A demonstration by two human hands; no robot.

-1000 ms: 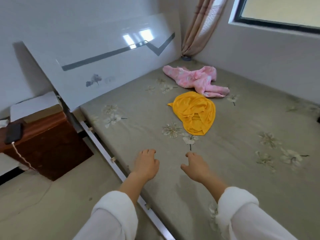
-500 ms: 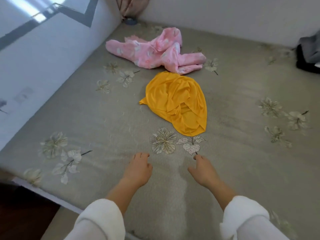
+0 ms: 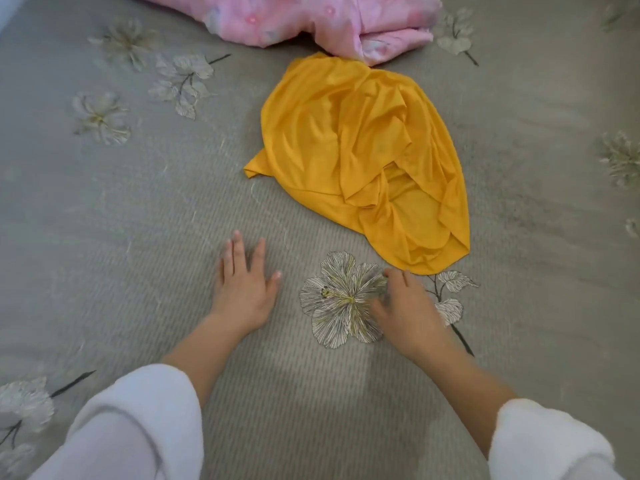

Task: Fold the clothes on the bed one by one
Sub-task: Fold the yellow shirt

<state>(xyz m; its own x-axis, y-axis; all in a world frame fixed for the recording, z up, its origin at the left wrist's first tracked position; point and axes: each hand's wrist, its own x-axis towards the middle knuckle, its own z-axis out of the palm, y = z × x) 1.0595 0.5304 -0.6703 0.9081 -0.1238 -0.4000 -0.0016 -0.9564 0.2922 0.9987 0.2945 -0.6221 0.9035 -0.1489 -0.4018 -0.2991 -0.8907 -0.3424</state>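
A crumpled yellow garment (image 3: 363,157) lies on the grey flowered bed sheet (image 3: 104,209), right of centre. Behind it, at the top edge, a rumpled pink patterned garment (image 3: 311,19) lies partly out of view. My left hand (image 3: 242,285) reaches forward with straight fingers over the bare sheet, left of the yellow garment and apart from it. My right hand (image 3: 405,306) hangs over a printed flower, fingers loosely bent, its fingertips just short of the yellow garment's near hem. Neither hand holds anything.
Printed flowers dot the sheet. Bare sheet stretches on both sides of the yellow garment and in front of it. My white sleeves (image 3: 131,427) fill the lower corners.
The view has dropped and moved closer to the bed. Both hands have reached forward toward the yellow garment; the left fingers have straightened.
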